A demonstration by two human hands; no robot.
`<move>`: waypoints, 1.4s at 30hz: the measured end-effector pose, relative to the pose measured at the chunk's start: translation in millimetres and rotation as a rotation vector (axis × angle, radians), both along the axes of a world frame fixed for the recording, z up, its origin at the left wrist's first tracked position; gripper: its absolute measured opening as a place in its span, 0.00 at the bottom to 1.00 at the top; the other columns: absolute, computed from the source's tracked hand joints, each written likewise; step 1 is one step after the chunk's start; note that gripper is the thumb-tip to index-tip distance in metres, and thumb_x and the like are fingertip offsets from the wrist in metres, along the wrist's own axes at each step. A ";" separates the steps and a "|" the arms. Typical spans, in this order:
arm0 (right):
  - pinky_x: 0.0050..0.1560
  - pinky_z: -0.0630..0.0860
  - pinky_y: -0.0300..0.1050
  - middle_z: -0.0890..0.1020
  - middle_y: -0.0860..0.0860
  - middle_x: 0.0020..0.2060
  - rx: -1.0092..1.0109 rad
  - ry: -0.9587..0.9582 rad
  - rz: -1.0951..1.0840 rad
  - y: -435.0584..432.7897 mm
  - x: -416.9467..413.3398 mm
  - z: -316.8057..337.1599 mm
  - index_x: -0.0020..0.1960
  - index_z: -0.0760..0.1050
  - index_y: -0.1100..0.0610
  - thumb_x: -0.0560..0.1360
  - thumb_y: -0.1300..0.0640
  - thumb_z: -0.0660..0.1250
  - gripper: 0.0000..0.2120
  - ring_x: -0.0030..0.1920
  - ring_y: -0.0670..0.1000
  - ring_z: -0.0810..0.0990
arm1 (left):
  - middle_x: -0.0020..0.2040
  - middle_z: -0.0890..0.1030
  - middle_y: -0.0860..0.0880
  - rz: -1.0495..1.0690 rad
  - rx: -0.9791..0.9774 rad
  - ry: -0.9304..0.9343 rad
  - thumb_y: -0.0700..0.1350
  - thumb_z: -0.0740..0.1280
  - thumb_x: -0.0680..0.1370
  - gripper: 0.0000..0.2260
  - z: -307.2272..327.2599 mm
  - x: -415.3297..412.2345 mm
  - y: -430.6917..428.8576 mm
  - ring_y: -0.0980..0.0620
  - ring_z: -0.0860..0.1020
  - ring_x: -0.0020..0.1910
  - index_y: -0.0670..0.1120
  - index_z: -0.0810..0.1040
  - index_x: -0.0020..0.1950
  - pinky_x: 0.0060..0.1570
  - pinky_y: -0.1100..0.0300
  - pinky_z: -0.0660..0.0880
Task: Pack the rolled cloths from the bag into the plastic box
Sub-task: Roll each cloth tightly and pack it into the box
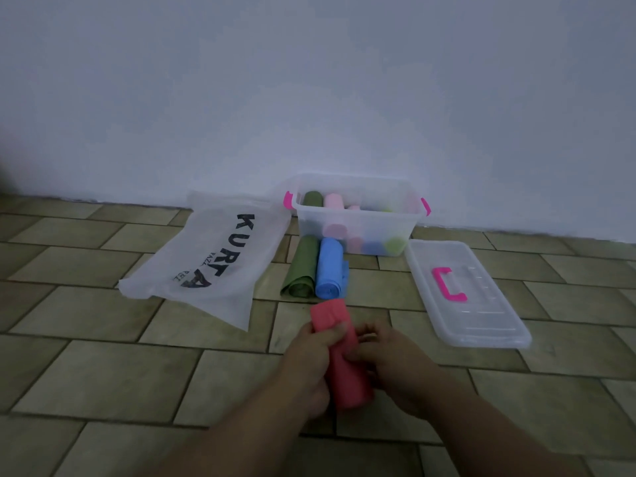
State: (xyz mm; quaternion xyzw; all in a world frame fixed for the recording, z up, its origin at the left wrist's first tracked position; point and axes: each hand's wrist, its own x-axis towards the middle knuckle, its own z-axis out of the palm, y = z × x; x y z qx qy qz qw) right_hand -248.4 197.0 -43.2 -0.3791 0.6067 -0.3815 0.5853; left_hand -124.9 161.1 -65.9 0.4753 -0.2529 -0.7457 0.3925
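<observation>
A red rolled cloth (339,325) lies lengthwise on the tiled floor between both hands. My left hand (311,352) grips its left side and my right hand (395,359) grips its right side. Beyond it, a green rolled cloth (302,266) and a blue rolled cloth (329,268) lie side by side on the floor. The clear plastic box (309,222) with pink latches stands against the wall, holding several rolled cloths in green, pink, blue and lime. The white bag (206,256) printed "KURTA" lies flat to the left.
The box's clear lid (481,304) with a pink handle lies on the floor to the right of the box. A plain wall rises right behind the box. Greenish floor tiles stretch all around.
</observation>
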 end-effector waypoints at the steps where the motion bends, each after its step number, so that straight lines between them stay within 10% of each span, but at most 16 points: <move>1: 0.41 0.78 0.49 0.83 0.57 0.49 0.008 -0.072 0.009 -1.7 -1.9 3.8 0.55 0.73 0.57 0.71 0.64 0.70 0.14 0.47 0.56 0.83 | 0.48 0.84 0.43 0.011 -0.043 -0.023 0.40 0.70 0.73 0.14 4.6 -1.9 -2.8 0.41 0.82 0.47 0.48 0.76 0.57 0.43 0.46 0.80; 8: 0.41 0.80 0.51 0.83 0.61 0.49 -0.061 -0.195 0.087 -53.5 -33.7 72.2 0.55 0.74 0.60 0.65 0.64 0.71 0.19 0.47 0.59 0.83 | 0.59 0.76 0.51 -0.113 -0.614 -0.430 0.55 0.68 0.74 0.22 69.2 -10.8 -76.5 0.52 0.78 0.53 0.57 0.66 0.66 0.45 0.57 0.78; 14: 0.33 0.78 0.49 0.79 0.59 0.50 -0.221 0.011 -0.203 -168.4 -81.2 129.7 0.54 0.71 0.59 0.74 0.67 0.66 0.10 0.45 0.56 0.80 | 0.78 0.50 0.46 -0.213 -0.711 -1.446 0.67 0.55 0.75 0.41 100.5 -9.8 -192.4 0.44 0.53 0.75 0.47 0.42 0.78 0.69 0.39 0.52; 22: 0.49 0.80 0.52 0.79 0.61 0.46 -0.038 0.676 -0.102 -282.8 -77.3 95.4 0.51 0.76 0.64 0.73 0.66 0.65 0.07 0.43 0.58 0.80 | 0.78 0.39 0.48 -0.360 -0.625 -1.482 0.52 0.59 0.77 0.41 57.0 -13.4 -220.7 0.47 0.41 0.76 0.46 0.30 0.75 0.70 0.38 0.39; 31: 0.54 0.71 0.46 0.76 0.60 0.60 0.041 1.357 0.301 -299.1 -60.2 81.3 0.62 0.73 0.63 0.76 0.52 0.63 0.20 0.58 0.58 0.75 | 0.79 0.51 0.47 -0.257 -0.716 -1.528 0.65 0.48 0.78 0.35 63.5 -6.3 -226.1 0.47 0.51 0.76 0.46 0.44 0.78 0.69 0.35 0.41; 38: 0.34 0.66 0.40 0.76 0.47 0.35 -0.752 1.121 -0.238 -242.8 -52.1 67.2 0.36 0.70 0.48 0.70 0.53 0.66 0.06 0.36 0.47 0.74 | 0.77 0.58 0.48 -0.193 -0.689 -1.518 0.63 0.50 0.79 0.33 61.0 -7.9 -225.1 0.47 0.57 0.75 0.49 0.47 0.78 0.69 0.35 0.41; 42: 0.32 0.65 0.39 0.76 0.45 0.37 -0.421 1.050 0.119 -183.5 -13.7 14.5 0.39 0.66 0.46 0.71 0.42 0.68 0.12 0.36 0.45 0.75 | 0.78 0.52 0.49 -0.257 -0.684 -1.489 0.64 0.50 0.78 0.33 68.6 -4.5 -222.5 0.48 0.52 0.76 0.49 0.46 0.78 0.69 0.34 0.42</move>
